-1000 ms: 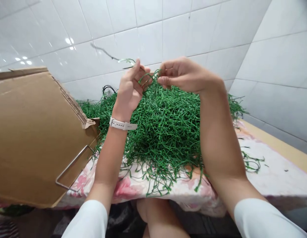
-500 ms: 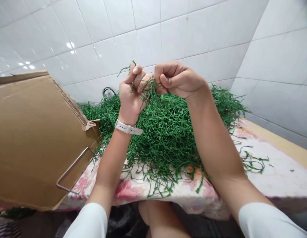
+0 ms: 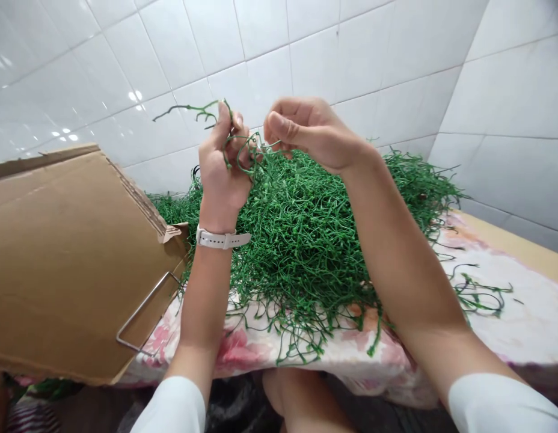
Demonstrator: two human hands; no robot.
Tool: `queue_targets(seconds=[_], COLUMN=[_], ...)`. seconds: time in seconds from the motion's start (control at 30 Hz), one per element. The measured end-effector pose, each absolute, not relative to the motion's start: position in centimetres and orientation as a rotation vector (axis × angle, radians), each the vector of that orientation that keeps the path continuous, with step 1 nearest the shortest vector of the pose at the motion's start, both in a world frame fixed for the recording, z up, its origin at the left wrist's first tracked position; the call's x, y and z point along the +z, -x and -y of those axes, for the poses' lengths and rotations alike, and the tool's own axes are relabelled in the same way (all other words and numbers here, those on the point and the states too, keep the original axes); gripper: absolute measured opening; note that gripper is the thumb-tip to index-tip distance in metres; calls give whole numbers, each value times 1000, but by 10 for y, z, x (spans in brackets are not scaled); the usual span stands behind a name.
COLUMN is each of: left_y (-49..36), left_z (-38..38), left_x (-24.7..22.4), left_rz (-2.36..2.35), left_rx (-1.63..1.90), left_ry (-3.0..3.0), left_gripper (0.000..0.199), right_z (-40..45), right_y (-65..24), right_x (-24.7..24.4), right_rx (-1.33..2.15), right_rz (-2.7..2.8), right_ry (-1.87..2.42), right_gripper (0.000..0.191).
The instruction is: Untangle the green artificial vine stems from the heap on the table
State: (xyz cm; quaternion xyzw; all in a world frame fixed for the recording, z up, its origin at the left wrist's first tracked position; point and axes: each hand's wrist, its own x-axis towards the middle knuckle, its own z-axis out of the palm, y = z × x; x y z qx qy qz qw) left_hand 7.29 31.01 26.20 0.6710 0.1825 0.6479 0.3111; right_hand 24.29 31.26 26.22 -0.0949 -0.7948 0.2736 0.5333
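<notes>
My left hand (image 3: 222, 171) is raised over the table, its fingers closed on several thin green stems (image 3: 189, 107) with small knobs. One stem sticks out to the left above the thumb; others curl down on the right side of the fingers. My right hand (image 3: 321, 135) is level with it, a short gap away. Its thumb and forefinger pinch a thin green strand that runs toward the left hand's bunch; the strand's end is hidden by the fingers. Below both hands spreads a large tangled pile of the same green stems (image 3: 306, 234).
A big cardboard box (image 3: 67, 264) stands at the left, with a bent metal wire frame (image 3: 144, 310) by its lower right edge. A floral cloth (image 3: 531, 331) covers the table, with loose stems lying on it at right. White tiled walls rise behind.
My hands have moved apart: the left went a little left, and the right is slightly higher. A longer stem now sticks out left from the left hand. The view has shifted slightly.
</notes>
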Motion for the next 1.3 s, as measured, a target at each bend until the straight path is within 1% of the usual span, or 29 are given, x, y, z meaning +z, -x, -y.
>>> queue_targets(seconds=[0.1,0.23,0.3,0.37,0.47,0.6,0.83,0.9,1.03,1.1,1.17,1.2,1.3], left_y=[-75,-76,-75,-73,-71,-71,-70,-71,-74,-74,-73,-72,-72], left_z=[-307,-313,-315,-316,-317,-322,-314,-308,-297,-293,-289,-287,-283], left_x=[260,257,257,258,259,258,259,260,261,261,261,262,265], left_rz=[-601,-613,-606,-584,-522,-403,-376,-359,-264,-184,-110,-82,-59], left_rx=[1750,1751,1710,1656,1616,1696,1851,1853,1786,1711,1623,1587,1495], left_ry=[-1843,-1876,-1894,-1899,-1894,-1862,-1825,-1754,-1568,-1468,-1364,-1312,-1193], left_gripper=[68,69,68,68,63,54,51,52,53,48,45,44,48], right_z=[-301,-287,-285,-284,-286,-291,-310,-312,-305,-301,-302,-306,-324], right_y=[-244,-251,-253,-251,-245,-229,-182,-176,-181,-190,-204,-213,-244], right_x=[266,270,271,271,269,263,249,247,249,254,260,262,264], right_rx=[487,278,249,320,559,843,967,1055,1208,1220,1133,1036,575], right_rz=[1857,2000,2041,2062,2010,1842,1420,1328,1296,1352,1425,1457,1519], right_ry=[229,352,367,304,90,-136,-378,-436,-533,-447,-241,-118,288], right_gripper=[32,16,13,17,27,32,58,58,49,37,22,17,19])
